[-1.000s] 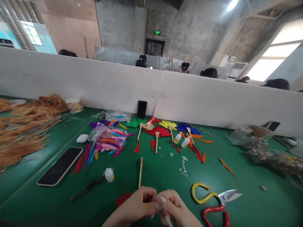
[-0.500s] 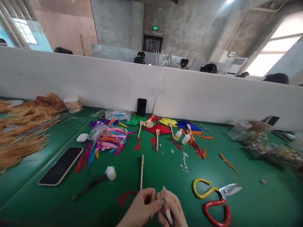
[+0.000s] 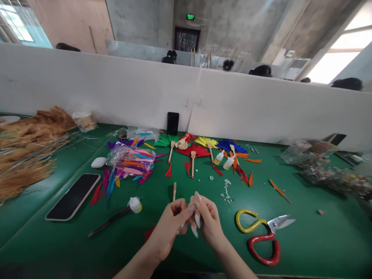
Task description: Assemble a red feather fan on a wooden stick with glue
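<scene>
My left hand (image 3: 172,224) and my right hand (image 3: 208,221) meet above the front of the green table, fingertips pinched together and touching. Whatever lies between them is hidden or too small to name. Just beyond my left hand a thin wooden stick (image 3: 174,190) with a slit top lies on the table, its lower part covered by the hand. A bit of red tassel (image 3: 148,235) shows beside my left wrist. Farther back lie small feather fans with wooden handles, among them a red fan (image 3: 194,152), a yellow fan (image 3: 205,142) and a blue fan (image 3: 229,146).
Scissors (image 3: 271,235) lie at right, white beads (image 3: 227,190) before them. Two glue bottles (image 3: 229,162) stand near the fans. At left are a capped bottle (image 3: 135,204), tweezers (image 3: 109,224), a phone (image 3: 73,197) and bagged feathers (image 3: 132,159). A white partition (image 3: 139,93) closes the back.
Both hands have moved up and away from me, still pinched together, and now cover more of the wooden stick. The camera view has tilted down slightly.
</scene>
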### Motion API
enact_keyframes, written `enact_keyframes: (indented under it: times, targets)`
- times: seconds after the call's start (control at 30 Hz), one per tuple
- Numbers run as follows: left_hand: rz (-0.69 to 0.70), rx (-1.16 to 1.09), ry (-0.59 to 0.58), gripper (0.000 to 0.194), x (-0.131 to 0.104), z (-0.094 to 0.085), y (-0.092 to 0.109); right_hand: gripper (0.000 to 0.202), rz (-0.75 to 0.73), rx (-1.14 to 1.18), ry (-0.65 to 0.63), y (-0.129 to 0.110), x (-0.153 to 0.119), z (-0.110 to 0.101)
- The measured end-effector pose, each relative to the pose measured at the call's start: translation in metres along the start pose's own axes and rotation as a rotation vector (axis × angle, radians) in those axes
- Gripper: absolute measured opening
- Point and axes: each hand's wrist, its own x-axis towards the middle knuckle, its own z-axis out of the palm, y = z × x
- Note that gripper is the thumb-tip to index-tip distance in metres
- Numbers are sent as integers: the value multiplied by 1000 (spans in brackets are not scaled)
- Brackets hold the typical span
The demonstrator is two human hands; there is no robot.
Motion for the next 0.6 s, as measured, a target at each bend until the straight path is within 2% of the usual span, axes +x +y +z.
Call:
enact_keyframes:
  times: [0.2,0.37,0.5,0.6]
  targets:
    - [-13,-67,-64,47,-1,3,5,47,-57,72,37,-1,4,2]
    - [-18,-81,-107,46,-2,4,3,46,-104,-38,48,-11,-3,-6]
    - [-11,-51,-93,42,-1,-1,4,43,-144,-220,62,-26,-30,-32]
    - [-13,24,-76,42,-1,-7,6,38,-33,-514,89,-34,-64,-69]
